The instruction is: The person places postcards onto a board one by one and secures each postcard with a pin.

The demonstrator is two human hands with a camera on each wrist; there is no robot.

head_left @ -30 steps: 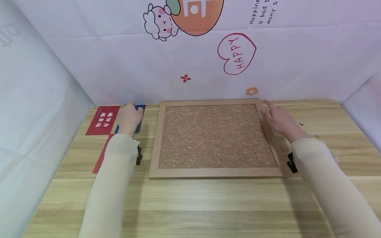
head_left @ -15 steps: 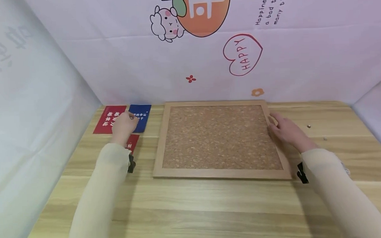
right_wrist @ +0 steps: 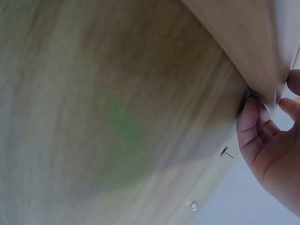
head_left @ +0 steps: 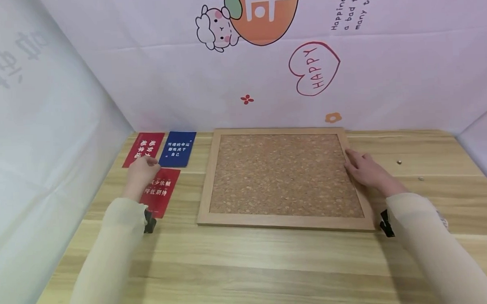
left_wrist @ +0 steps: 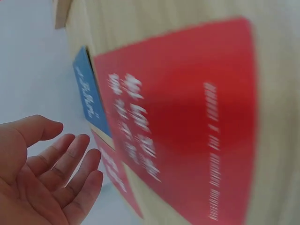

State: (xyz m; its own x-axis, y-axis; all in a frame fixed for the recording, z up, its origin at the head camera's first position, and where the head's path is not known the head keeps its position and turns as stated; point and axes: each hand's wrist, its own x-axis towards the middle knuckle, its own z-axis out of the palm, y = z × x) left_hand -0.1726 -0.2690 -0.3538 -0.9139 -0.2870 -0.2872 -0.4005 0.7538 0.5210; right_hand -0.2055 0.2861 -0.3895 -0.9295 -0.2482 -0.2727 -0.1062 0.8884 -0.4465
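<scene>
My left hand [head_left: 141,174] is over the cards at the left, its fingers loosely bent and nothing between them in the left wrist view. Around it lie a red card [left_wrist: 187,112] with white writing, a blue card [head_left: 177,150] and a second red card [head_left: 162,193], partly covered by the hand. A cork board [head_left: 284,177] in a light wooden frame lies flat in the middle. At its right edge is my right hand [head_left: 367,171]. The right wrist view has its fingertips [right_wrist: 251,110] low at the frame's side and others at the upper edge, gripping the frame.
Two small pins, one dark [right_wrist: 226,152] and one pale [right_wrist: 193,205], lie on the wooden table [head_left: 255,268] right of the board. A white printed cloth [head_left: 177,87] stands behind the table and along its sides. Black pieces [head_left: 386,223] sit at both wrists.
My left hand has drawn left and nearer, uncovering the blue card and much of the nearer red card. My right hand has slid slightly nearer along the frame. The head view has shifted a little.
</scene>
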